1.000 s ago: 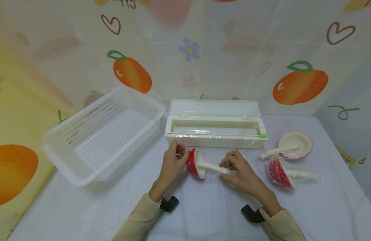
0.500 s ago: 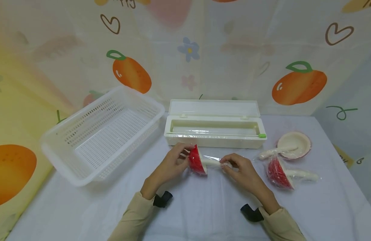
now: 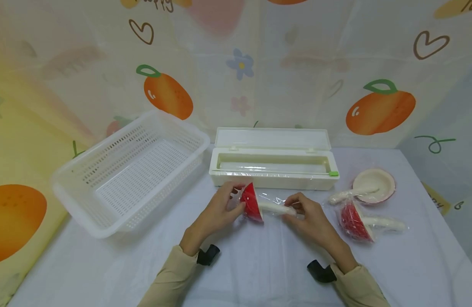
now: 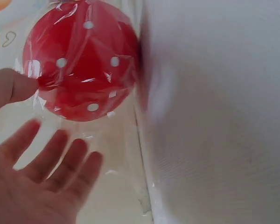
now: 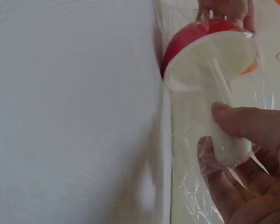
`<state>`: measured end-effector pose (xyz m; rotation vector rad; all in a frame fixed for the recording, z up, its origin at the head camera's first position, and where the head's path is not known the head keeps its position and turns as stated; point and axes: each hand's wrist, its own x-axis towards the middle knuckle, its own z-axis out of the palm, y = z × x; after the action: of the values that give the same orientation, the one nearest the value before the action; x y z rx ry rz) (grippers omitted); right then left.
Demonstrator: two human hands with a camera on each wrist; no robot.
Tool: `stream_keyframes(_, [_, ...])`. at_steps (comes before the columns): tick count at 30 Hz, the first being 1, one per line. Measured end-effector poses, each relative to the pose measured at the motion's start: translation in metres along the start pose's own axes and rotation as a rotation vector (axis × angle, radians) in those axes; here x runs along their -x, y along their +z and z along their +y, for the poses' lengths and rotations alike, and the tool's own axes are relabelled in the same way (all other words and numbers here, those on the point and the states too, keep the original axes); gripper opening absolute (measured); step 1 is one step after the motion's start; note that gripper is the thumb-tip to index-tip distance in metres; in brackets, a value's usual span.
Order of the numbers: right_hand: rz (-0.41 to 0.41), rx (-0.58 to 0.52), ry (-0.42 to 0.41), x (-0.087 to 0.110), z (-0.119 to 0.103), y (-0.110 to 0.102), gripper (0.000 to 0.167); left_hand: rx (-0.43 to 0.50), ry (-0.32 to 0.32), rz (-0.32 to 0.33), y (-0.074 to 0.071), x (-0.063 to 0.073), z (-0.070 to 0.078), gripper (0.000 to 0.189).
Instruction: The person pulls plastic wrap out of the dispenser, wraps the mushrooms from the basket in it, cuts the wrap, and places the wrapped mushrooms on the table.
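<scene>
A toy mushroom with a red, white-dotted cap (image 3: 252,204) and white stem lies sideways between my hands, clear film around it. My right hand (image 3: 310,219) pinches the stem's end; in the right wrist view, thumb and fingers lie on either side of the stem (image 5: 229,140). At the cap, my left hand (image 3: 217,209) has its thumb on the edge, while the left wrist view shows its other fingers (image 4: 49,156) extended below the dotted cap (image 4: 84,51). Loose film (image 5: 191,191) hangs by the right fingers.
Behind the hands stands a white cling-film dispenser (image 3: 274,182) with its lid up and a green slider (image 3: 333,173). A white perforated basket (image 3: 132,221) is at the left. To the right lie a film-wrapped mushroom (image 3: 355,221) and another (image 3: 389,183) with its hollow side up.
The mushroom's cap has turned so that more red shows and its hollow side is hidden from the head camera. My left hand has shifted round the cap; the right stays at the stem.
</scene>
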<state>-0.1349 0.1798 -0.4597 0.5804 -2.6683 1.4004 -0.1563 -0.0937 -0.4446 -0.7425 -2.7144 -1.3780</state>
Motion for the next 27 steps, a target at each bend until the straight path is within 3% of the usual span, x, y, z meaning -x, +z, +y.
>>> stream_keyframes(4, [0.042,-0.043,0.037,0.000,-0.003,-0.004,0.034,-0.050,0.048,0.120,0.003,-0.001,0.000,0.046])
stream_keyframes(10, [0.089,-0.157,0.070,-0.001,-0.008,-0.010,0.034,-0.167,0.128,0.359,0.005,-0.001,0.004,0.050])
stream_keyframes(13, [0.089,-0.212,0.073,-0.001,-0.010,-0.013,0.031,-0.146,0.184,0.404,0.006,-0.002,0.005,0.036])
stream_keyframes(16, [0.074,-0.249,0.076,0.000,-0.011,-0.015,0.026,-0.062,0.247,0.364,0.007,-0.003,0.006,0.023])
stream_keyframes(19, [0.057,-0.290,0.092,0.000,-0.011,-0.019,0.022,0.032,0.275,0.270,0.008,-0.003,0.005,0.023])
stream_keyframes(23, [0.042,-0.311,0.116,0.000,-0.012,-0.024,0.018,0.104,0.249,0.125,0.005,-0.001,0.007,0.040])
stream_keyframes(27, [0.023,-0.319,0.144,0.000,-0.015,-0.028,0.020,0.074,0.256,0.005,0.001,-0.001,0.013,0.071])
